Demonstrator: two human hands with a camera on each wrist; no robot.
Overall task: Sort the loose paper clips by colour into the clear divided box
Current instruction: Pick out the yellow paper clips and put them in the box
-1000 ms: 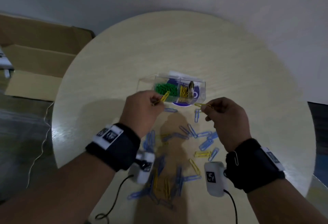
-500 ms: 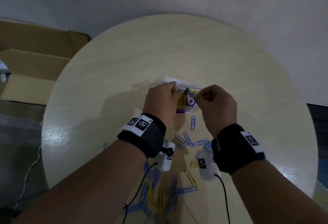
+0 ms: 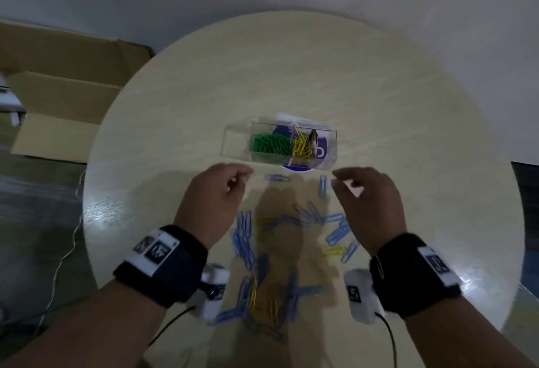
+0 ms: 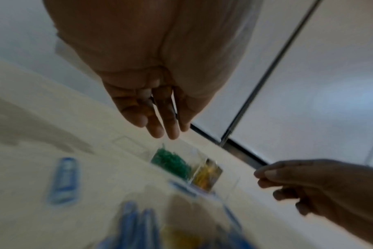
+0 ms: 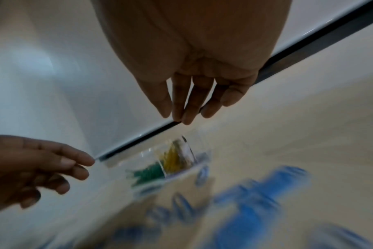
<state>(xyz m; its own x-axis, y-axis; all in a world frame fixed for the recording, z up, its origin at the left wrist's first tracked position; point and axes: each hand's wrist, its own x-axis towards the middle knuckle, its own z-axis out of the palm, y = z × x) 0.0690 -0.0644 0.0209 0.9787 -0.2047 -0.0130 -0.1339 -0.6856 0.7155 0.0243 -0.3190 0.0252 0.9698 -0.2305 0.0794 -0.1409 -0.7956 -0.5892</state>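
Note:
The clear divided box [image 3: 331, 146] stands mid-table on a round light wood table [image 3: 291, 76]. Green clips [image 3: 269, 143] fill one compartment and yellow clips [image 3: 302, 146] the one to its right; both show blurred in the wrist views, green clips [image 4: 170, 162] and yellow clips [image 5: 170, 156]. Loose blue clips [image 3: 245, 239] and a few yellow clips [image 3: 334, 250] lie scattered in front of the box. My left hand [image 3: 221, 192] and right hand [image 3: 364, 195] hover just in front of the box, fingers relaxed and empty, as the left hand [image 4: 160, 109] and right hand [image 5: 192, 101] show.
A single blue clip [image 3: 277, 178] lies between my hands, another blue clip [image 3: 323, 185] by the right thumb. An open cardboard box [image 3: 58, 90] sits on the floor to the left. A white wall rises behind the table. A cable trails off the left edge.
Both hands held a yellow clip, reached into the box, and have now drawn back toward me with nothing in them.

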